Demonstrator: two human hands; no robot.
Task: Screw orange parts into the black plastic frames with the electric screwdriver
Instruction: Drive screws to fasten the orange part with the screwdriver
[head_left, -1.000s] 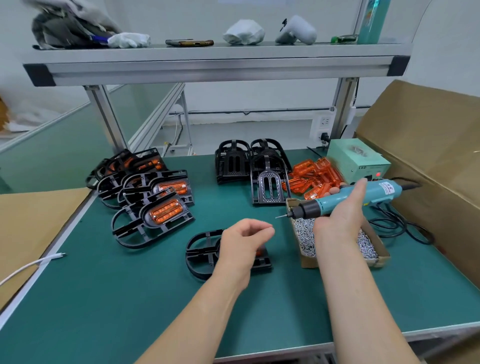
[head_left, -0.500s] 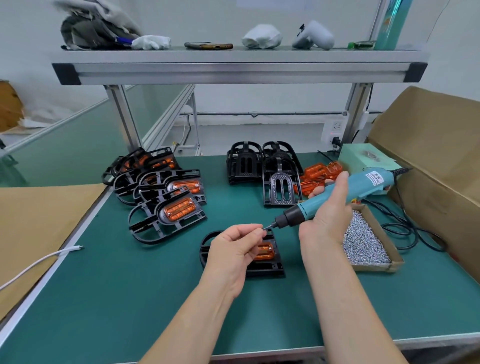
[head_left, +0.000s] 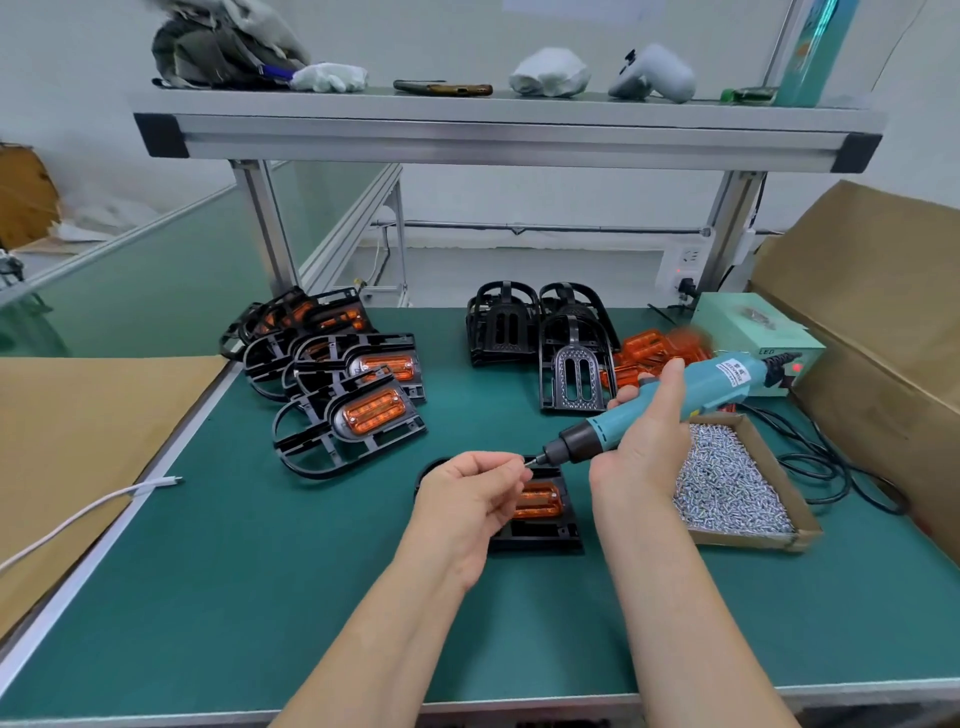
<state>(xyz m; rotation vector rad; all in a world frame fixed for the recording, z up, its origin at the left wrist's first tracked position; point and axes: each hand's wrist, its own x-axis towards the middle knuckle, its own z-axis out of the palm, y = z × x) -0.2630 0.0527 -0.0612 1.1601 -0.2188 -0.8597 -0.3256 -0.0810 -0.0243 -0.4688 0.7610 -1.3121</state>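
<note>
My right hand (head_left: 641, 441) grips a teal electric screwdriver (head_left: 670, 400), held tilted with its bit pointing down-left. My left hand (head_left: 467, 499) pinches a small screw (head_left: 529, 461) at the bit's tip. Below both hands a black plastic frame (head_left: 540, 530) lies flat on the green mat with an orange part (head_left: 537, 501) seated in it; my left hand hides its left half. Loose orange parts (head_left: 649, 351) are piled at the back right. Bare black frames (head_left: 524, 327) stand stacked behind the work spot.
Several finished frames with orange parts (head_left: 343, 379) lie at the left. A cardboard tray of screws (head_left: 727, 483) sits right of my right hand. Behind it are a green power box (head_left: 753, 332), black cables (head_left: 821, 467) and a cardboard wall (head_left: 883, 312). A white cable (head_left: 93, 512) crosses the left edge.
My right hand has swung the screwdriver from over the screw tray to the left and down. My left hand has lifted off the frame and brought a screw up to the bit.
</note>
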